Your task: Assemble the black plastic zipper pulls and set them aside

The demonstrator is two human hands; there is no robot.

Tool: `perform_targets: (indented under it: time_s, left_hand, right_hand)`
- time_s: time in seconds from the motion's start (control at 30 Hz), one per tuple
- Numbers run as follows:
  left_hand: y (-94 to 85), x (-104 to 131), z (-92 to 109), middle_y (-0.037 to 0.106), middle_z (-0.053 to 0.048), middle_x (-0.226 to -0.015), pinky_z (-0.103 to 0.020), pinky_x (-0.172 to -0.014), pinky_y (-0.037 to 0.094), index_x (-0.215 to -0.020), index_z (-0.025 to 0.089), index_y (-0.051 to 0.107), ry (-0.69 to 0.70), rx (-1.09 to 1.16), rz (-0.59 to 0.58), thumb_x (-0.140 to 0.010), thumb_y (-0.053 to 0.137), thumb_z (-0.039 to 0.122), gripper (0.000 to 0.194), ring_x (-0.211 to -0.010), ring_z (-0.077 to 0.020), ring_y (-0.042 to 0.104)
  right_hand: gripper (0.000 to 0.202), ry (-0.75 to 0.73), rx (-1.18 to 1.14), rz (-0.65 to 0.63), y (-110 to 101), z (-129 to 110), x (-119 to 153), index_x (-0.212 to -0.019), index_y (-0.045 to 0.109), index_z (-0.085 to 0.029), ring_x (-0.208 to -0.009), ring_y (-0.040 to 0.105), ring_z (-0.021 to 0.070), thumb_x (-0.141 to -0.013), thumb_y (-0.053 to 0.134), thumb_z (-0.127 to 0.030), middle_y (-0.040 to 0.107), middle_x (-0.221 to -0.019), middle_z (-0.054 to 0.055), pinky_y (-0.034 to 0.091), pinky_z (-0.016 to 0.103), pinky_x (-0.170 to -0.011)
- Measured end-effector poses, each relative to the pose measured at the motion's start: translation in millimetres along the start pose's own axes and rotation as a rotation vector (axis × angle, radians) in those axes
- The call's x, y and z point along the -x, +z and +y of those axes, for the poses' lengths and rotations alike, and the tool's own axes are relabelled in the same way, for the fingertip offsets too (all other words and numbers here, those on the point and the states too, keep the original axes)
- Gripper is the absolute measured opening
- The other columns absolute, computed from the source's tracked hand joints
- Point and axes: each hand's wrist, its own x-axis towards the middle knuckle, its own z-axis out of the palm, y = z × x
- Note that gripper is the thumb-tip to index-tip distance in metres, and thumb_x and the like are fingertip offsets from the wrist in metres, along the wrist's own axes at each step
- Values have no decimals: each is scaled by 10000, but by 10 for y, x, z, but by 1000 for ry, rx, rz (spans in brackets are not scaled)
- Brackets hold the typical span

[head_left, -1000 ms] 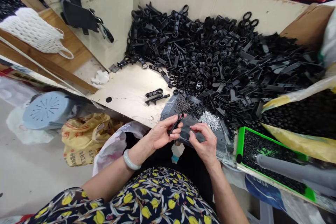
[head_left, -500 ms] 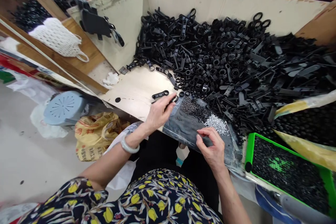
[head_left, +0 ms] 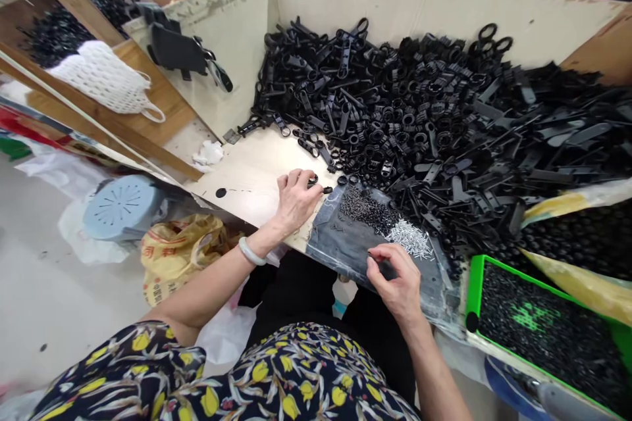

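My left hand (head_left: 297,202) is closed over a long black plastic part (head_left: 313,179) at the front of the pale board, its ring end showing past the fingers. By the thumb tip is a smaller black piece (head_left: 326,190). Over the dark mat (head_left: 340,247), my right hand (head_left: 397,276) pinches a tiny dark piece (head_left: 370,254), too small to make out. Small dark bits (head_left: 365,207) lie heaped on the mat, beside a pile of silvery pins (head_left: 409,239).
A large heap of black plastic parts (head_left: 385,99) fills the wooden bin (head_left: 395,3). To the right stands a green tray (head_left: 474,289) of small black bits. A white net (head_left: 101,79) lies at left; a blue stool (head_left: 121,207) stands on the floor.
My left hand has shifted slightly left and closed over the long black part that lay on the board. The right hand keeps its pinch almost in place.
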Motion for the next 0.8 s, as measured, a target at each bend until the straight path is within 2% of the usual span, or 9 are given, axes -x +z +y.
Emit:
perform_targets:
  time_s: [0.07, 0.2, 0.37, 0.47, 0.6, 0.63, 0.7, 0.73, 0.8]
  left_hand:
    - [27, 77, -8, 716, -102, -1228, -504, -962, 289, -904, 231, 753, 37, 61, 6, -1002, 628, 303, 175, -1213, -308, 551]
    - [8, 225, 1, 760, -82, -1137, -518, -1043, 252, -1034, 242, 761, 66, 163, -39, -1027, 573, 252, 188, -1232, -282, 590]
    - [-57, 181, -6, 645, -165, -1417, -595, -1118, 235, -1230, 225, 732, -79, 177, -68, -984, 620, 320, 287, -1405, -378, 473]
    - [-66, 105, -26, 536, -200, -1531, -665, -1165, 189, -1101, 199, 761, -56, 137, -134, -952, 654, 353, 240, -1491, -430, 370]
    - [-102, 70, 9, 551, -169, -1528, -687, -1218, 109, -915, 195, 726, 1, 161, -126, -943, 658, 276, 110, -1527, -407, 340]
    - [-134, 60, 35, 573, -157, -1508, -674, -1222, 130, -902, 195, 711, -19, 201, -105, -940, 654, 255, 91, -1520, -397, 356]
    - [-229, 35, 111, 661, -146, -1384, -615, -1192, 266, -901, 194, 672, -107, 353, -72, -936, 641, 240, 65, -1431, -367, 475]
    - [-289, 25, 162, 708, -137, -1278, -559, -1135, 365, -926, 196, 651, -175, 479, -87, -945, 625, 250, 63, -1322, -335, 573]
    - [-410, 29, 291, 752, -95, -1027, -422, -917, 509, -1007, 199, 594, -341, 841, -215, -984, 569, 304, 110, -970, -241, 708]
  right_hand:
    - [96, 0, -6, 0, 12, -5, -10, -995, 676, -239, -839, 658, 189, -924, 679, -173, 694, -925, 33, 534, 349, -779]
    - [103, -5, -5, 11, 22, -5, -2, -990, 678, -240, -834, 660, 188, -917, 682, -168, 697, -928, 29, 536, 351, -784]
    - [103, -3, 2, 2, 20, -2, 24, -996, 680, -243, -816, 653, 192, -916, 681, -178, 694, -926, 33, 534, 354, -746]
    - [95, 6, 5, 2, 24, -11, 34, -997, 684, -245, -824, 651, 196, -921, 681, -188, 691, -924, 35, 534, 361, -757]
    - [86, 25, -18, 6, 30, -37, 43, -991, 688, -242, -829, 655, 196, -924, 680, -190, 689, -924, 37, 535, 361, -766]
    - [84, 30, -26, 8, 30, -48, 43, -988, 690, -241, -824, 653, 194, -924, 680, -188, 688, -922, 36, 535, 359, -766]
    - [79, 37, -43, 17, 27, -77, 36, -978, 692, -239, -818, 652, 190, -923, 678, -184, 689, -918, 35, 536, 355, -766]
    - [78, 40, -53, 23, 24, -94, 29, -971, 694, -238, -816, 653, 188, -921, 676, -180, 690, -915, 34, 537, 351, -762]
    - [83, 56, -77, 39, 20, -129, 9, -964, 697, -236, -816, 658, 184, -917, 671, -172, 691, -914, 32, 542, 338, -749]
